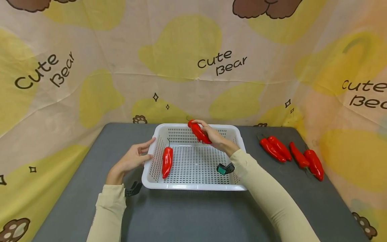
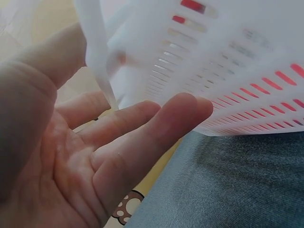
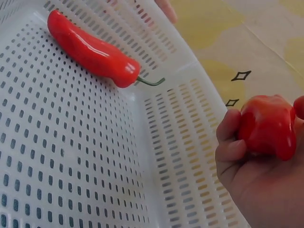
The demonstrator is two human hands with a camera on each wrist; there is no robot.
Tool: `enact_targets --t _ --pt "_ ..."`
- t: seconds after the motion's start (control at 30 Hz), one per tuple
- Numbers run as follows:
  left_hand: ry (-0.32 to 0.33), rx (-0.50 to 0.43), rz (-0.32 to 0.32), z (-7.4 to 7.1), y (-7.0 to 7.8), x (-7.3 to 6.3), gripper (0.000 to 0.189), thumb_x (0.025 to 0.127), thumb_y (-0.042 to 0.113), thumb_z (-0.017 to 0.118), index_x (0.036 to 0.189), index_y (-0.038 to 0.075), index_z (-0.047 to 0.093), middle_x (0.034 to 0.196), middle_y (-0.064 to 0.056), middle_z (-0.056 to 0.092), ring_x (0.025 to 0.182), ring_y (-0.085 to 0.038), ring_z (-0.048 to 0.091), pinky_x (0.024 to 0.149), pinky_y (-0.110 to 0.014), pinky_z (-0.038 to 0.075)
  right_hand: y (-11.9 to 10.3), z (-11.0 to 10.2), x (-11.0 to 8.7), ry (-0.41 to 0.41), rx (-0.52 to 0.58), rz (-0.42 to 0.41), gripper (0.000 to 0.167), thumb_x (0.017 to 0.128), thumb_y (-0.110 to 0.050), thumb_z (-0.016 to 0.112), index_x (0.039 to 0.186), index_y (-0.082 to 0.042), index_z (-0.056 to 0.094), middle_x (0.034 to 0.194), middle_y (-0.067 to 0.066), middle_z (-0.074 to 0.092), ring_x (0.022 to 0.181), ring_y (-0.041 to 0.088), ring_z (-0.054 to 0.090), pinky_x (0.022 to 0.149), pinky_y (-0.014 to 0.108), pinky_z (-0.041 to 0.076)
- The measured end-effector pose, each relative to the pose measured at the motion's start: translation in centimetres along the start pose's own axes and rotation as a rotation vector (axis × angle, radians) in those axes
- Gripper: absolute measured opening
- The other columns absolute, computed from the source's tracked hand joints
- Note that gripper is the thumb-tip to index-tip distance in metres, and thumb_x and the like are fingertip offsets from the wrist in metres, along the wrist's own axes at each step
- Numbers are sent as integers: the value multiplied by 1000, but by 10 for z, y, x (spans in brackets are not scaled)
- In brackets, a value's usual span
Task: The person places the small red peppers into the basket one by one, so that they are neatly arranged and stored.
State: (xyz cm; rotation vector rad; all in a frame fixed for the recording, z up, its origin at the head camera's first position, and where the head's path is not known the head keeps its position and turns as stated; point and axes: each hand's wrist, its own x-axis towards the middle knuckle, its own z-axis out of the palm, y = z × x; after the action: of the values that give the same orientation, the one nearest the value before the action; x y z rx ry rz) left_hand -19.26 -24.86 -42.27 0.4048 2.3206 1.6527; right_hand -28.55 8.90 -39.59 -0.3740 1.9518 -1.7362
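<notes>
Nearest, the left sleeve (image 1: pixel 110 211) and right sleeve (image 1: pixel 272 198) reached over a grey table (image 1: pixel 196 218), which ran in a broad strip up to the near rim of the white basket (image 1: pixel 193 186). A black wrist mount (image 1: pixel 133 189) sat just outside the basket's near-left corner. The left hand (image 1: pixel 133 159) was at the left rim, its fingers stretched and parted from the thumb. Just inside that wall the lying pepper (image 1: pixel 167 163) pointed its stalk toward the far wall; a wide span of perforated floor stretched from it to the right wall. Beyond, the right hand (image 1: pixel 213 134) gripped the held pepper (image 1: pixel 199 131), which overlapped the far rim in the head view; its height above the rim could not be told. Off the basket's right wall, past a strip of table, lay a left pair of peppers (image 1: pixel 279 148) and a right pair (image 1: pixel 314 164), the latter near the table's right edge. The far rim stood close to the back edge, before a printed cloth (image 1: pixel 184 47).
</notes>
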Motion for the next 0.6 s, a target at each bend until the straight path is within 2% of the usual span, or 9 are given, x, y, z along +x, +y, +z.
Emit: enact_targets --t 0.03,0.1,0.17,0.23,0.27,0.33,0.47,0.6 --pt "3 1 -2 0 0 0 75 93 1 60 160 6 27 147 -33 48 103 -31 72 76 -43 64 0 0 0 -10 6 1 50 104 -16 28 151 -27 39 143 17 44 92 28 54 66 26 45" --pt "6 7 -7 0 0 0 75 93 1 60 160 7 27 147 -33 48 102 -30 72 76 -43 64 1 1 -1 -56 -4 2 49 105 -14 31 151 -28 39 146 16 43 100 30 55 73 28 48" --pt "8 8 -13 0 0 1 75 93 2 60 160 8 27 148 -32 47 103 -30 72 76 -43 64 1 1 -3 -123 -34 11 49 105 -15 38 152 -30 37 149 15 42 115 35 54 88 37 53" --pt "7 4 -15 -1 -1 1 75 93 2 60 160 8 27 148 -32 47 103 -32 72 76 -43 64 2 1 -5 -203 -56 12 50 105 -15 45 152 -29 36 152 16 40 130 42 47 104 51 50" --pt "3 4 -13 -1 -1 1 76 92 2 60 160 7 26 149 -33 46 104 -32 71 76 -43 64 3 0 -6 -234 -71 12 51 105 -16 48 152 -29 36 153 16 40 134 42 44 108 54 48" --pt "-3 2 -9 -2 -1 2 76 92 2 60 160 7 26 149 -33 45 104 -33 71 76 -42 64 5 -1 -6 -274 -113 4 52 103 -17 53 150 -30 38 152 14 42 137 40 43 109 53 48" --pt "-9 -5 -8 -2 -1 3 76 93 1 60 160 7 25 150 -33 44 106 -34 71 77 -42 64 8 0 -6 -327 -171 -31 53 101 -15 56 150 -29 40 154 9 40 132 30 47 99 39 54" --pt "-2 -7 -8 -1 -1 2 76 93 2 60 160 7 26 149 -33 45 106 -34 71 77 -42 64 8 7 -8 -363 -172 -32 55 100 -17 58 151 -29 41 155 6 39 133 30 45 102 46 54"
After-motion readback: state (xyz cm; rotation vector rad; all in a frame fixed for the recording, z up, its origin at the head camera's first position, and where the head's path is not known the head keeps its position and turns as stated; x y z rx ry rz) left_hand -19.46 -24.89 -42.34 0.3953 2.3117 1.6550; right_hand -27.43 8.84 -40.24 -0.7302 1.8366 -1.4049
